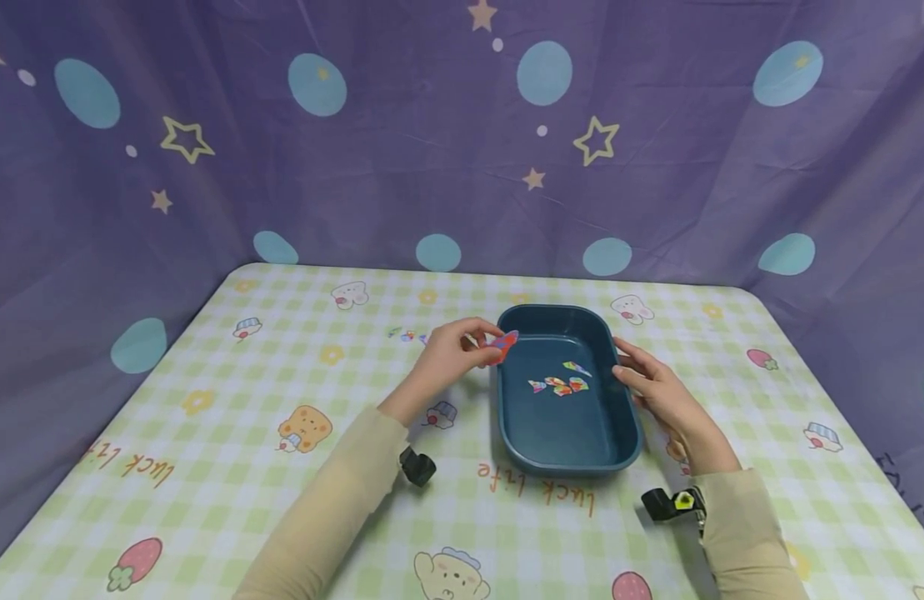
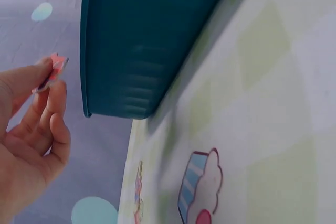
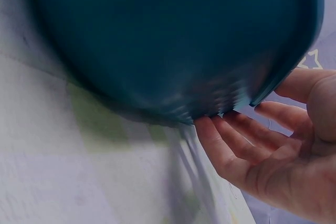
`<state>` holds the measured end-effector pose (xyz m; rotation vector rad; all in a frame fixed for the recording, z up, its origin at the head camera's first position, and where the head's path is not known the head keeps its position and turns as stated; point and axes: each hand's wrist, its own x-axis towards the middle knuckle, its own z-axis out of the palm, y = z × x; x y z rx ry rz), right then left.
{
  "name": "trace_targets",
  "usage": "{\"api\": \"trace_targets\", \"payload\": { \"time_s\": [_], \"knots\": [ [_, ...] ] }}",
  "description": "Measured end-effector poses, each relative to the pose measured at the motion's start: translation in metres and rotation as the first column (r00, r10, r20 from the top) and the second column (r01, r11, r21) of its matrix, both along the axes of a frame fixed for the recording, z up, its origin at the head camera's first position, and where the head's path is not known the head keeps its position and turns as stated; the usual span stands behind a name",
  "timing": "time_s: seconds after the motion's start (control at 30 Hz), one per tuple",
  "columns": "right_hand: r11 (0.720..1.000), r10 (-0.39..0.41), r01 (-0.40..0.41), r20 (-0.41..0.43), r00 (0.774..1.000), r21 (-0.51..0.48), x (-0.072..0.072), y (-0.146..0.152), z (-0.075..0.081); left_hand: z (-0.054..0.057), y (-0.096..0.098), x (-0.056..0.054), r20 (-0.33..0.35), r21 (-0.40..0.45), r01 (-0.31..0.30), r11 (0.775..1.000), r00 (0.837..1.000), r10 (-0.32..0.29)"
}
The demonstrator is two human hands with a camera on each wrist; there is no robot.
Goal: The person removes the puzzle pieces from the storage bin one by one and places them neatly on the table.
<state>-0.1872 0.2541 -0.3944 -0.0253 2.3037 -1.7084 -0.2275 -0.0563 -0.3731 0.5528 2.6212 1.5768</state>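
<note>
At the left rim of a dark teal plastic basin (image 1: 570, 437), my left hand (image 1: 454, 354) pinches a small flat red and purple cutout (image 1: 504, 343) between thumb and fingers. The left wrist view shows that cutout (image 2: 59, 65) edge-on at the fingertips, apart from the basin's wall. My right hand (image 1: 660, 392) holds the basin's right side; its thumb is at the rim and its fingers (image 3: 223, 142) press against the outer wall. Inside the basin lie several colourful cutouts (image 1: 557, 387), with a green and yellow one (image 1: 577, 367) a little behind them.
More small colourful cutouts (image 1: 407, 336) lie on the table left of the basin, partly hidden by my left hand. A green and white checked cloth (image 1: 282, 500) with printed cartoons covers the table. Behind it hangs a purple curtain (image 1: 432, 167).
</note>
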Motion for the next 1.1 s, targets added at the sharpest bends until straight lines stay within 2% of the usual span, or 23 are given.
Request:
{"api": "trace_targets", "payload": {
  "time_s": [0.17,0.3,0.47,0.57,0.73,0.83,1.0,1.1],
  "knots": [
    [1.0,-0.003,0.003,-0.007,1.0,0.001,-0.001,-0.001,-0.001,-0.002,-0.008,-0.001,-0.043,0.018,-0.104,0.994,0.994,0.104],
    [1.0,-0.004,0.004,-0.018,1.0,0.001,-0.001,-0.001,-0.002,-0.009,-0.016,-0.005,-0.056,0.015,-0.174,0.985,0.983,0.174],
    [1.0,-0.005,0.005,-0.023,1.0,0.007,-0.001,-0.001,-0.002,-0.018,-0.023,-0.008,-0.069,-0.091,-0.258,0.962,0.965,0.252],
    [1.0,-0.008,0.009,-0.022,1.0,0.014,-0.001,-0.001,-0.002,-0.022,-0.025,-0.008,-0.043,-0.162,-0.261,0.952,0.965,0.257],
    [1.0,-0.013,0.014,-0.022,1.0,0.009,-0.001,-0.001,-0.002,-0.025,-0.025,-0.007,0.058,-0.23,-0.212,0.95,0.971,0.231],
    [1.0,-0.011,0.011,-0.016,1.0,0.001,-0.001,-0.001,-0.002,-0.027,-0.024,-0.008,0.086,-0.273,-0.191,0.943,0.971,0.222],
    [1.0,-0.009,0.009,-0.002,1.0,0.006,-0.001,-0.001,-0.001,-0.026,-0.023,-0.011,0.069,-0.341,-0.192,0.92,0.971,0.228],
    [1.0,-0.013,0.013,0.005,1.0,0.012,-0.001,-0.001,-0.001,-0.025,-0.022,-0.012,0.054,-0.363,-0.225,0.904,0.964,0.262]
  ]
}}
